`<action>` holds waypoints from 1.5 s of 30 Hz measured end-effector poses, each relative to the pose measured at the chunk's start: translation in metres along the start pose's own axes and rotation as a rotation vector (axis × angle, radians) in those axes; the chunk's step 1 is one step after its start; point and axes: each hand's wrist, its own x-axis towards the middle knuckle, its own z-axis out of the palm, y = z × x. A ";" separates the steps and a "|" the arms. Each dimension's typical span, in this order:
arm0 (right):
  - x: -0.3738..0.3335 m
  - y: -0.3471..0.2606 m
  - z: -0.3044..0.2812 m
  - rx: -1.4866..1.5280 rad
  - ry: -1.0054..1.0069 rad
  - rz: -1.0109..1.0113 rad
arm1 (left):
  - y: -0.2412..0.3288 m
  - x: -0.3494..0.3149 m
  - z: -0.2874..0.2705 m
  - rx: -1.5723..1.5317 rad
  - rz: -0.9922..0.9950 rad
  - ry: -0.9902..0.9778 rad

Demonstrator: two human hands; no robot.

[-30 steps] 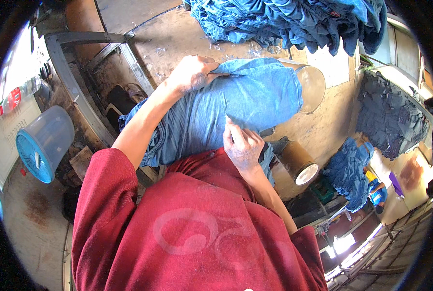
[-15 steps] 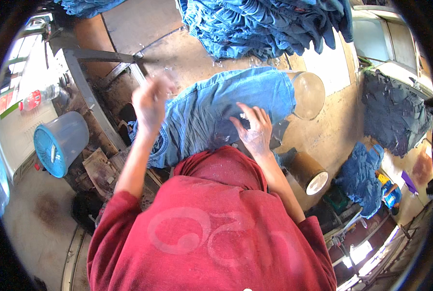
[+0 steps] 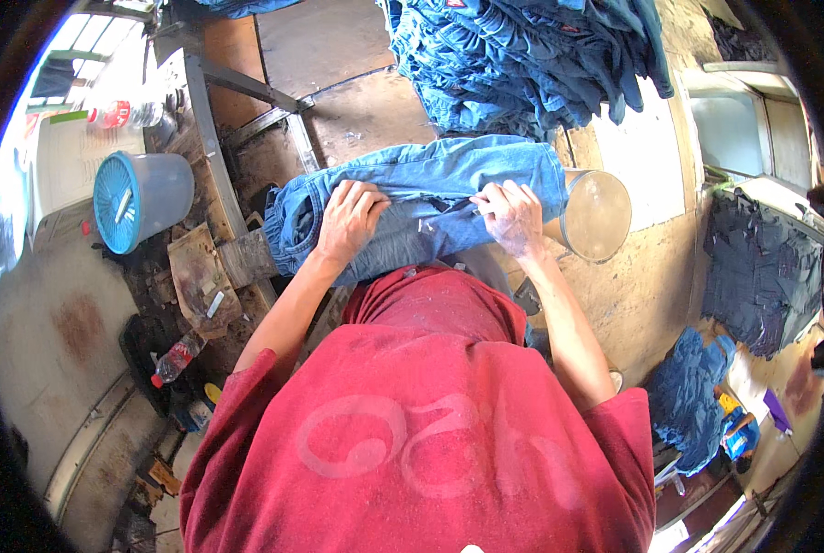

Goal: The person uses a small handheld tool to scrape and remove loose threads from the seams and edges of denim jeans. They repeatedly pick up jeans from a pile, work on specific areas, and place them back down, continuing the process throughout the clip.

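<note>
Here, the blue denim garment (image 3: 412, 170) lies across the upper centre of the frame, its long axis running left to right; my left hand (image 3: 349, 219) pinches it nearer the bunched end, my right hand (image 3: 515, 221), well apart, nearer the cylinder (image 3: 600, 217).

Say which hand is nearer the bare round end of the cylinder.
Right. The right hand is on the denim, just left of the round end; the left hand is farther left.

Wrinkled matt denim garment (image 3: 407, 238), smooth plastic bucket (image 3: 167, 191)
</note>
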 end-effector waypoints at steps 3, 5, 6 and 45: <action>-0.002 -0.008 0.001 0.340 -0.025 0.218 | 0.016 0.000 -0.004 -0.086 -0.116 0.013; -0.007 -0.017 0.003 0.451 -0.085 0.450 | 0.026 0.001 -0.001 -0.042 -0.062 0.061; -0.009 -0.022 0.005 0.507 -0.054 0.508 | 0.029 0.002 0.000 -0.010 -0.042 0.081; -0.036 -0.062 -0.007 1.988 0.142 1.325 | 0.109 0.001 0.019 -1.592 -0.842 0.084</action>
